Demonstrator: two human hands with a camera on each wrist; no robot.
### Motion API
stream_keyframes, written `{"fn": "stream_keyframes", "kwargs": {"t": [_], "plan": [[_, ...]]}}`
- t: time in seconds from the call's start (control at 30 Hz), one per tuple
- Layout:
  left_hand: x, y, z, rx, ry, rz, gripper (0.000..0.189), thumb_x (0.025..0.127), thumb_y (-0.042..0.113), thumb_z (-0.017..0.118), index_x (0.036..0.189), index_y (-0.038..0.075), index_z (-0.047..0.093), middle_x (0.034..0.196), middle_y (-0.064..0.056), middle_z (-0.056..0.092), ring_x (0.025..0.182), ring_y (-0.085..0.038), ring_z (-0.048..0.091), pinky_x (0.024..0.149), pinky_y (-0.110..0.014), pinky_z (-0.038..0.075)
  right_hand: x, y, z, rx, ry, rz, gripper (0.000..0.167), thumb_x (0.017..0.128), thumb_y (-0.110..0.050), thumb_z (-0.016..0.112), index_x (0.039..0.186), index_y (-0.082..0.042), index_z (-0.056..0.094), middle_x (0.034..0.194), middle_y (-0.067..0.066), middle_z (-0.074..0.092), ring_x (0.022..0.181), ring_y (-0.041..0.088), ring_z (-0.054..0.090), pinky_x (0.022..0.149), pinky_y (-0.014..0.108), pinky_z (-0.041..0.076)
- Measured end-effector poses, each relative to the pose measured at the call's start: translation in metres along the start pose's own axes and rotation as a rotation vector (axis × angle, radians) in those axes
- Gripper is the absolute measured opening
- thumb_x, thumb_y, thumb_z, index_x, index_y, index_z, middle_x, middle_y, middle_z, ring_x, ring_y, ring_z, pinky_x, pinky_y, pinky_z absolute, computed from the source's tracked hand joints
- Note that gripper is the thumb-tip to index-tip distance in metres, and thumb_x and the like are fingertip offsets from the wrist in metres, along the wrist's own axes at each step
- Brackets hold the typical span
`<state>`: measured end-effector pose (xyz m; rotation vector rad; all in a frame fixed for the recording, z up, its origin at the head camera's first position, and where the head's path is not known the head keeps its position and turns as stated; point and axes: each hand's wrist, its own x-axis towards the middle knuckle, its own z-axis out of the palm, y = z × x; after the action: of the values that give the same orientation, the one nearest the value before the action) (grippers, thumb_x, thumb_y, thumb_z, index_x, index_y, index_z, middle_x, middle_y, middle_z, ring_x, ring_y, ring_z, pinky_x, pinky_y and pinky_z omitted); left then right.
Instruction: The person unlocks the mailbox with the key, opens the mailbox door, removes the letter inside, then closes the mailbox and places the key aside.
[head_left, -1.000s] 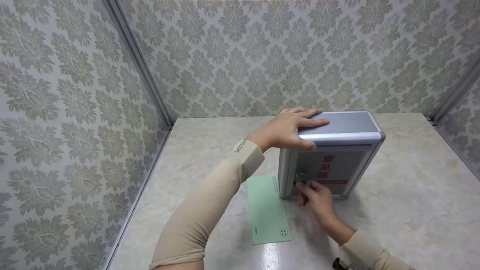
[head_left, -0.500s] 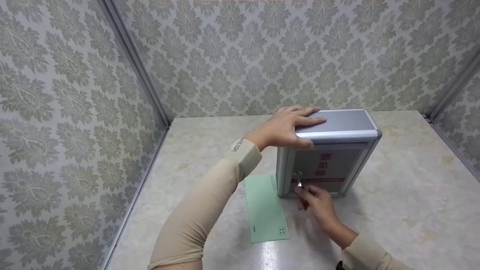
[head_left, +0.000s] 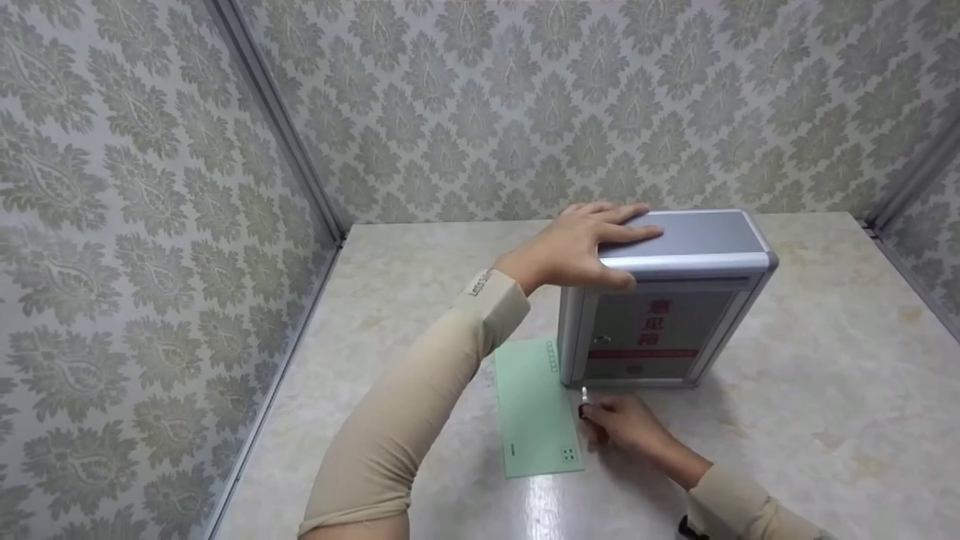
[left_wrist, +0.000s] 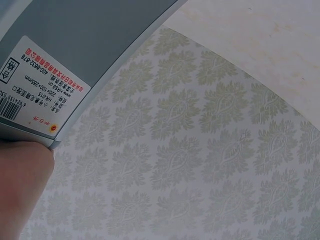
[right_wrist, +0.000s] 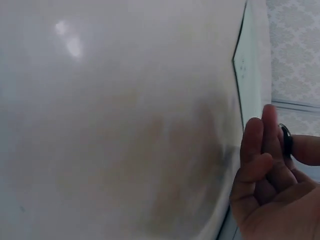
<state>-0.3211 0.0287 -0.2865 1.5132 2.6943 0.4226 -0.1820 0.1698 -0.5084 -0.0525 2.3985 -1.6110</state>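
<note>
A silver-grey metal suggestion box [head_left: 705, 234] stands upright on the table, with red characters on its front panel. My left hand [head_left: 579, 244] rests on its top left corner, fingers spread over the top and thumb at the front edge. The left wrist view shows a white label [left_wrist: 42, 87] on the box's grey back. My right hand [head_left: 626, 427] pinches a small key [head_left: 584, 394] by its dark head, low in front of the box's left corner. The lock [head_left: 602, 340] sits at the left of the front panel. In the right wrist view the key's black head [right_wrist: 286, 140] shows between thumb and finger.
A pale green envelope [head_left: 536, 412] lies flat on the marbled table [head_left: 405, 300], close to the box's left side. Patterned panels [head_left: 480, 112] enclose the table at the back and both sides, with grey metal posts [head_left: 277, 112] at the corners.
My right hand has drawn the key out of the lock and moved it down and toward me, off the front panel. My left hand stays on the box.
</note>
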Motion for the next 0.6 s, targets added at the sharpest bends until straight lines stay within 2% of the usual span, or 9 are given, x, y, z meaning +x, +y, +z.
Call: {"fn": "stream_keyframes", "kwargs": {"t": [0.23, 0.4, 0.6], "plan": [[0.002, 0.002, -0.001, 0.02, -0.011, 0.002, 0.077, 0.082, 0.061, 0.06, 0.151, 0.041, 0.034, 0.16, 0.014, 0.017, 0.145, -0.013, 0.011, 0.114, -0.035, 0.004, 0.009, 0.003, 0.0, -0.092, -0.017, 0.056, 0.028, 0.1, -0.013, 0.056, 0.078, 0.0, 0.069, 0.063, 0.007, 0.063, 0.057, 0.019, 0.06, 0.053, 0.031, 0.047], [0.001, 0.002, -0.002, 0.022, -0.023, 0.002, 0.077, 0.082, 0.061, 0.059, 0.152, 0.041, 0.033, 0.161, 0.014, 0.016, 0.146, -0.014, 0.01, 0.114, -0.035, 0.002, 0.017, 0.002, -0.002, -0.174, -0.079, 0.091, 0.028, 0.099, -0.014, 0.056, 0.077, -0.002, 0.071, 0.061, 0.006, 0.063, 0.053, 0.016, 0.058, 0.051, 0.029, 0.046], [0.0, -0.002, -0.001, 0.021, -0.025, 0.001, 0.077, 0.083, 0.06, 0.06, 0.152, 0.04, 0.033, 0.161, 0.014, 0.016, 0.146, -0.014, 0.009, 0.115, -0.035, 0.001, 0.023, -0.002, -0.002, -0.197, -0.139, 0.119, 0.028, 0.098, -0.013, 0.057, 0.075, -0.003, 0.07, 0.062, 0.007, 0.064, 0.053, 0.015, 0.058, 0.05, 0.028, 0.046]]}}
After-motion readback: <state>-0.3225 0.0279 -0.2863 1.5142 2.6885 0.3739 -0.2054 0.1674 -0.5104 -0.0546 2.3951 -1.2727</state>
